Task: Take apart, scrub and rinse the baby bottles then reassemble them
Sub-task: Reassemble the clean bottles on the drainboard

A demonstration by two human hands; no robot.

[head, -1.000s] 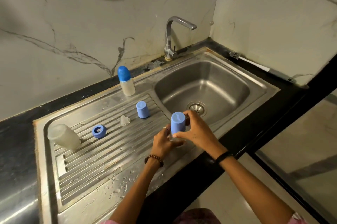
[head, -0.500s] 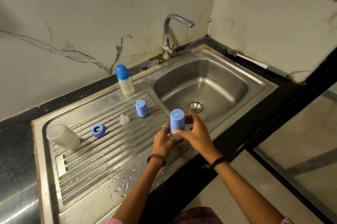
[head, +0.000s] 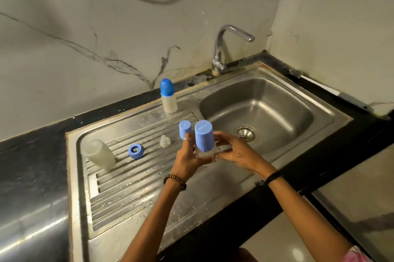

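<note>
A baby bottle (head: 205,146) with a tall blue cap is held upright above the ribbed drainboard (head: 128,180), just left of the sink basin (head: 255,110). Its clear lower body is gripped from the left by the left hand (head: 188,156), whose fingers are wrapped round the base, and from the right by the right hand (head: 233,150), whose fingers are closed on the same clear part just under the cap. The bottle is thus enclosed between the two hands, the cap standing free above them.

Three bottle bodies are counted in all: the held one, a second bottle (head: 168,96) with a rounded blue cap standing upright at the back edge of the drainboard, and a third, uncapped clear bottle (head: 99,154) lying tilted at the drainboard's left end. One loose blue cap (head: 185,129) is seen standing just behind the left hand. One blue ring (head: 135,151) lies flat between the uncapped bottle and the hands, and one clear teat (head: 164,141) is set near it, to its right.

One tap (head: 223,48) is mounted behind the basin, and one brush (head: 332,91) lies on the dark worktop (head: 32,155) along the right wall.
</note>
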